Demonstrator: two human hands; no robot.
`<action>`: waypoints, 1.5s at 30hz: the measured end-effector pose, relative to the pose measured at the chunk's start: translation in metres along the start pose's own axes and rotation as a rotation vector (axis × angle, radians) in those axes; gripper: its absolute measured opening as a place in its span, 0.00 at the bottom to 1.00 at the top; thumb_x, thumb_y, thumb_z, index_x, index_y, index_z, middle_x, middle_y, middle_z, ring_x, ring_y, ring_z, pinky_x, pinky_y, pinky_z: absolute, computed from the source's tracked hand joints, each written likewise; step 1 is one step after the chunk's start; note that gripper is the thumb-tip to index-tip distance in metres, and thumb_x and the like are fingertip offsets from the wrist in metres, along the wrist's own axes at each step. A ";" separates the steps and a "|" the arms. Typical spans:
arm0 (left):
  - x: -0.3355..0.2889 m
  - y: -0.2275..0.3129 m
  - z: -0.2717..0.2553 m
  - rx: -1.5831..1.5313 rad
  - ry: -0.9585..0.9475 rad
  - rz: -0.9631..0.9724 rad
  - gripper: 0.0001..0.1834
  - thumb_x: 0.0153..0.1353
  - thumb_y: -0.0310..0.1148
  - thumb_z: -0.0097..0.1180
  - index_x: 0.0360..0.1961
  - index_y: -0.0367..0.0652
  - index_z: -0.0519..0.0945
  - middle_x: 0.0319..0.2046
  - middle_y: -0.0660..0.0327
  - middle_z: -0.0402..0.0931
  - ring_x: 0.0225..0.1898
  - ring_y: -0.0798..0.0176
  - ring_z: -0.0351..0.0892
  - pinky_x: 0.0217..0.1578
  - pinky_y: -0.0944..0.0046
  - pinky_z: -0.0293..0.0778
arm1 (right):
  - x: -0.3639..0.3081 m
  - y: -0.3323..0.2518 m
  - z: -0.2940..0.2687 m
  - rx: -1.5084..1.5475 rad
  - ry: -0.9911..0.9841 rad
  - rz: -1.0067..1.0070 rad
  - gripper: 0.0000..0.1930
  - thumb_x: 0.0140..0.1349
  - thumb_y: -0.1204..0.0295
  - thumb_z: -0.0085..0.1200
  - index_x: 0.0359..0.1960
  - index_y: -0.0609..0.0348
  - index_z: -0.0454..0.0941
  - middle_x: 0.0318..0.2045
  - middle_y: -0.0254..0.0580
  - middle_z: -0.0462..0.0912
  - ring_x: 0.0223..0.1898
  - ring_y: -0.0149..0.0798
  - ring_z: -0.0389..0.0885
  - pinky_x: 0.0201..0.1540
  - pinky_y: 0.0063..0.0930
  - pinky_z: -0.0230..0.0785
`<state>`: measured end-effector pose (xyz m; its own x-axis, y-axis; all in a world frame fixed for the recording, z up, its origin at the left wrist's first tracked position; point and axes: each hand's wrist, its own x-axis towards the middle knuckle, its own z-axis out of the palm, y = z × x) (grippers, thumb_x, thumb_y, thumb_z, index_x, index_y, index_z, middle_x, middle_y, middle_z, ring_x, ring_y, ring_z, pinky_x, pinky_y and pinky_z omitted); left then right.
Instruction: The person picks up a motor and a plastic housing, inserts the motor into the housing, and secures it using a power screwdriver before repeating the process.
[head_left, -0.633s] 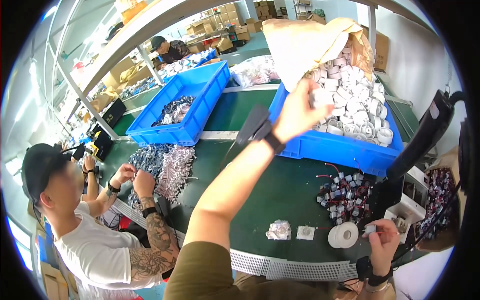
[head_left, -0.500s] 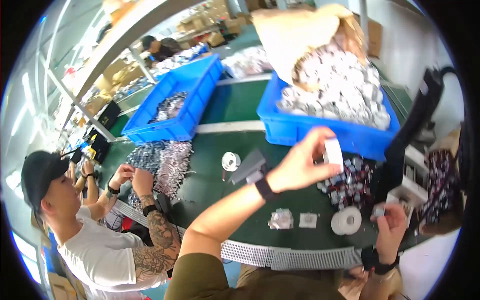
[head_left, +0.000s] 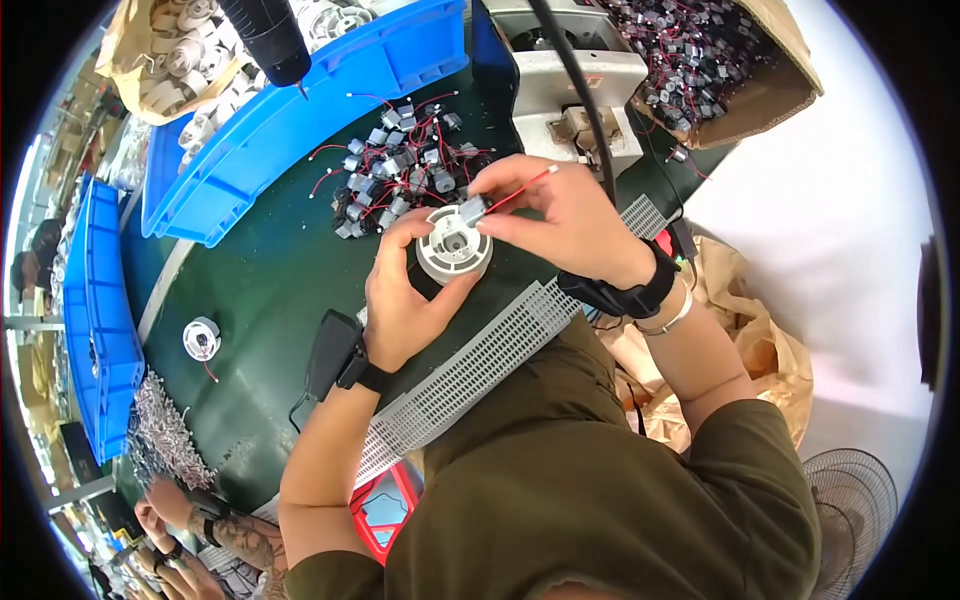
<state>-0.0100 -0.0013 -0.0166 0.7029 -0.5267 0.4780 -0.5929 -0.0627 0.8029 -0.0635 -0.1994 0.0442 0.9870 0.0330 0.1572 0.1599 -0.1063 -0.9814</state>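
My left hand (head_left: 405, 305) is closed round the side of a white round plastic housing (head_left: 452, 268), tilted so its slotted open face shows. Between thumb and fingers of my right hand (head_left: 560, 220) is a small silver motor (head_left: 472, 210) with a red wire. The motor is at the upper rim of the housing; I cannot tell whether it sits in it. Just beyond my hands lies a heap of small motors (head_left: 400, 165) with red wires.
A blue bin (head_left: 290, 130) of white housings stands behind the heap, a black electric screwdriver (head_left: 270, 45) hanging over it. A bench machine (head_left: 575, 90) and a carton (head_left: 760, 110) of motors are at the right. Another white housing (head_left: 202, 340) lies left; a co-worker's hands (head_left: 165, 510) are lower left.
The view has swung to the right. My left hand has brought the white housing down from beside the blue bin, and my right hand has come up to it with the motor.
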 end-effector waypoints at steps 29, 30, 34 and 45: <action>-0.013 0.014 -0.017 0.419 0.101 0.285 0.28 0.45 0.35 0.68 0.47 0.39 0.72 0.54 0.42 0.66 0.55 0.41 0.69 0.52 0.50 0.69 | 0.050 -0.039 0.014 -0.280 0.402 -0.403 0.22 0.57 0.76 0.53 0.55 0.63 0.67 0.53 0.44 0.69 0.52 0.37 0.70 0.56 0.32 0.62; -0.014 0.013 -0.022 0.592 0.043 0.445 0.26 0.46 0.36 0.67 0.46 0.41 0.73 0.55 0.42 0.66 0.56 0.41 0.68 0.52 0.49 0.69 | 0.071 -0.051 0.023 -0.197 0.425 -0.476 0.25 0.60 0.73 0.52 0.59 0.64 0.62 0.55 0.46 0.68 0.56 0.40 0.67 0.61 0.35 0.56; 0.001 0.021 -0.012 0.590 0.019 0.369 0.22 0.49 0.36 0.65 0.45 0.42 0.76 0.55 0.43 0.67 0.54 0.41 0.70 0.50 0.49 0.72 | 0.141 -0.098 0.039 0.127 0.439 -0.539 0.32 0.58 0.70 0.58 0.61 0.67 0.57 0.53 0.47 0.69 0.55 0.39 0.68 0.60 0.35 0.56; 0.005 0.002 -0.004 0.403 0.065 0.419 0.25 0.41 0.35 0.72 0.43 0.44 0.79 0.51 0.43 0.71 0.45 0.45 0.77 0.43 0.53 0.76 | 0.104 -0.118 0.003 0.204 0.113 -0.468 0.21 0.56 0.70 0.53 0.50 0.67 0.67 0.29 0.37 0.75 0.33 0.33 0.75 0.40 0.26 0.66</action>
<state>-0.0066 -0.0006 -0.0110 0.3911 -0.5236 0.7569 -0.9193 -0.1841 0.3477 0.0197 -0.1804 0.1763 0.8082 -0.0777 0.5838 0.5888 0.0903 -0.8032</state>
